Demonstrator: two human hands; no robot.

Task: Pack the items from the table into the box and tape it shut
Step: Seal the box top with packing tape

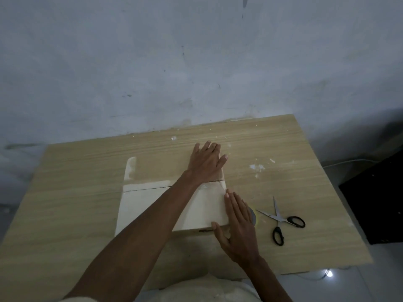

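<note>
A pale cardboard box [141,203] stands in the middle of the wooden table [76,192], its top flaps folded down with a seam across them. My left hand [206,162] reaches across the box and lies flat with straight fingers on its far right part. My right hand [237,223] rests open against the box's near right edge and corner, thumb on the front. A strip of clear tape [204,188] glints on the top near the seam. A roll of tape [253,216] shows only partly behind my right hand.
Black-handled scissors [280,221] lie open on the table right of the box. White scraps [257,167] dot the far right of the tabletop. A dark object [375,203] stands off the table's right edge. A grey wall rises behind the table.
</note>
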